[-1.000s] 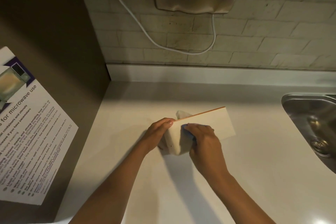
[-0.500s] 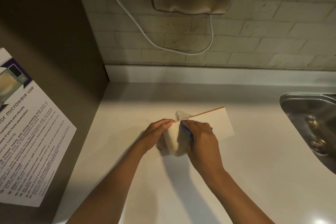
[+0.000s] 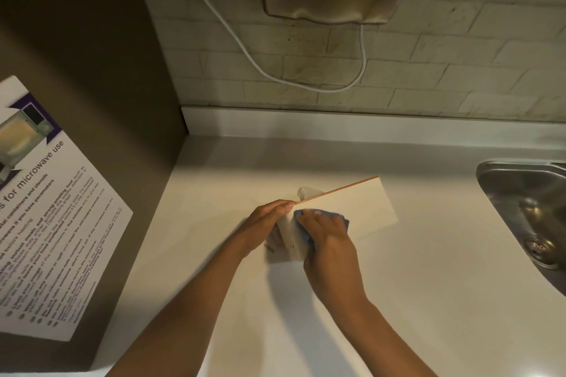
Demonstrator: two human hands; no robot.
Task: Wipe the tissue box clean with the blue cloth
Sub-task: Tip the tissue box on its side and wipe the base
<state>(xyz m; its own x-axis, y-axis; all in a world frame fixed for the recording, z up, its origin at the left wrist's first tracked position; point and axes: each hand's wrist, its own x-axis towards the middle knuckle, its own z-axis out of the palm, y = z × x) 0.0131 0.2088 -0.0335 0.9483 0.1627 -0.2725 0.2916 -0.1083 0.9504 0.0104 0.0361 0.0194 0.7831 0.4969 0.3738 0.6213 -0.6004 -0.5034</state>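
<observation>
Two hands at one tissue box (image 3: 352, 208), which rests on the pale worktop (image 3: 428, 285) left of the sink (image 3: 526, 211). Left hand (image 3: 265, 223): fingers clamped on the box's near end (a tissue (image 3: 306, 192) pokes out behind). Right hand (image 3: 329, 242): fingers together, pressing the blue cloth (image 3: 341, 220) flat against the box's side.
</observation>
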